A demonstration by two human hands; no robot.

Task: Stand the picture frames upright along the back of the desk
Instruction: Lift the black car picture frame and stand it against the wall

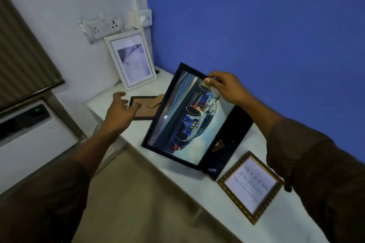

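While the right hand (pixel 223 87) pinches the top edge of a black frame (pixel 181 116) between thumb and fingers, the frame stands tilted on its lower edge on the white desk (pixel 126 144), its glass showing a blue and white car picture turned sideways. Just below the right wrist, a second, dark frame (pixel 229 140) lies flat, partly hidden behind the held one. Nearer the right forearm, a gold frame (pixel 250 186) with printed text on white lies flat as well. The left hand (pixel 120 108) hovers with fingers spread and loosely curled, empty, over a frame lying face down (pixel 144 107), its brown backing showing. Beyond the left hand, a white frame (pixel 131 59) stands upright against the wall.
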